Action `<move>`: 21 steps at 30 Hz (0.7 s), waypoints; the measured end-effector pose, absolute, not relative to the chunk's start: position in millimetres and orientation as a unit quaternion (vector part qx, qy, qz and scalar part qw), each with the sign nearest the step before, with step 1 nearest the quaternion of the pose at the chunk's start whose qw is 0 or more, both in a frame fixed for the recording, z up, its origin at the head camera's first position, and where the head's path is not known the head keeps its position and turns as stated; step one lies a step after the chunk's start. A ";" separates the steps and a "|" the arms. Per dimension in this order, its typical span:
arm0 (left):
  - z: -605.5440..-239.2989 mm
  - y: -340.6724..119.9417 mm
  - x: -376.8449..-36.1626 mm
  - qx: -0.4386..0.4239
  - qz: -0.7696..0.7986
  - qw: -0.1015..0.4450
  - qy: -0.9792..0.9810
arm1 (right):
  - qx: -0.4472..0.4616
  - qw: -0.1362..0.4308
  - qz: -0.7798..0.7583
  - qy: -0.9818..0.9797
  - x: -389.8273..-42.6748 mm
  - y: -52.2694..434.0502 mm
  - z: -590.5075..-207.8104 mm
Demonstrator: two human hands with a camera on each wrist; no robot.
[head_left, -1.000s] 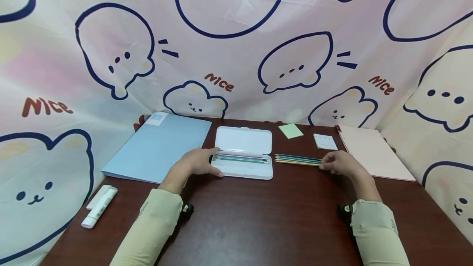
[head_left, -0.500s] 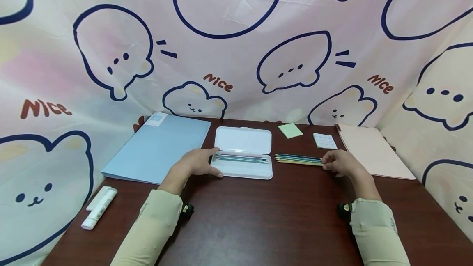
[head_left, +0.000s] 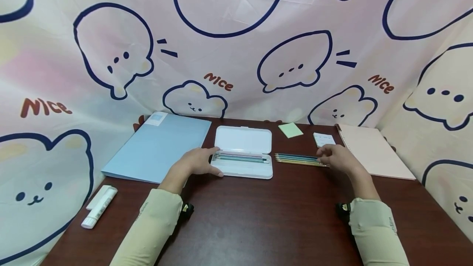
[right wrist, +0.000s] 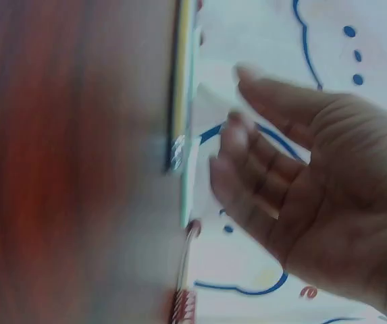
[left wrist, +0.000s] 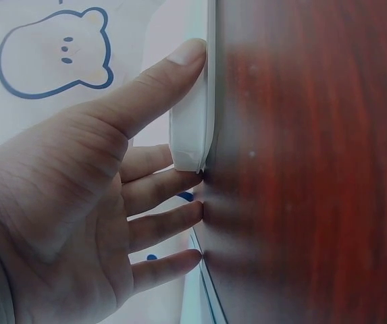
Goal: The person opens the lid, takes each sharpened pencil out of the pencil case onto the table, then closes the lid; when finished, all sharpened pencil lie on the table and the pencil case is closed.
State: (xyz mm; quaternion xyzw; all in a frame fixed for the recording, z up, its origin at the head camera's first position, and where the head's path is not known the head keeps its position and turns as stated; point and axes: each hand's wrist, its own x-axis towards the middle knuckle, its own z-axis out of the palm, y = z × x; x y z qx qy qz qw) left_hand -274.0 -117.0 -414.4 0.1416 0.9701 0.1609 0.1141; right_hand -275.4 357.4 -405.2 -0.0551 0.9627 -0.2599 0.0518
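An open white pencil case (head_left: 242, 171) lies with its lid folded back; a few pencils (head_left: 242, 158) rest inside. My left hand (head_left: 196, 161) holds the case at its left end, thumb at the front corner and index finger near the hinge. In the left wrist view, the thumb (left wrist: 159, 84) presses the case's side, and the other fingers stretch toward the table. Right of the case lies a row of several pencils (head_left: 297, 159), tips toward it. My right hand (head_left: 338, 158) hovers at their blunt ends, fingers loosely bent; the right wrist view shows it apart from a pencil (right wrist: 179, 88).
A blue folder (head_left: 159, 147) lies left, with a white glue stick (head_left: 99, 207) and a white block (head_left: 97, 197) in front. Green sticky notes (head_left: 290, 130), a small white notepad (head_left: 323, 139) and a spiral notebook (head_left: 377, 151) lie at the back and right.
My right hand has let go of the pencils' ends and lifted slightly up and away. The lowest pencil's end now shows farther right. My left hand and the case have stayed put.
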 end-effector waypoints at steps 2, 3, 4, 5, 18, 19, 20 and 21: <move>-414.1 -117.0 -274.7 0.141 0.159 0.113 0.971 | -0.072 0.044 -0.282 0.956 -276.7 348.0 -400.8; -414.1 -117.0 -274.9 0.141 0.157 0.113 0.971 | -0.082 0.043 -0.297 0.950 -277.5 342.4 -399.3; -414.1 -116.8 -274.8 0.141 0.156 0.114 0.971 | -0.094 0.044 -0.311 0.945 -278.1 336.0 -398.2; -414.2 -116.6 -274.4 0.140 0.157 0.116 0.971 | -0.105 0.043 -0.320 0.940 -278.9 328.9 -397.6; -414.5 -117.2 -272.8 0.144 0.161 0.110 0.970 | -0.213 0.126 -0.278 0.928 -285.1 216.4 -400.2; -414.4 -117.2 -273.1 0.144 0.161 0.111 0.970 | -0.219 0.132 -0.270 0.928 -284.7 211.7 -401.3; -414.5 -117.2 -273.8 0.144 0.160 0.111 0.970 | -0.225 0.137 -0.262 0.928 -285.1 207.9 -402.7; -414.3 -117.3 -274.4 0.144 0.159 0.111 0.970 | -0.229 0.139 -0.253 0.929 -285.2 204.8 -403.5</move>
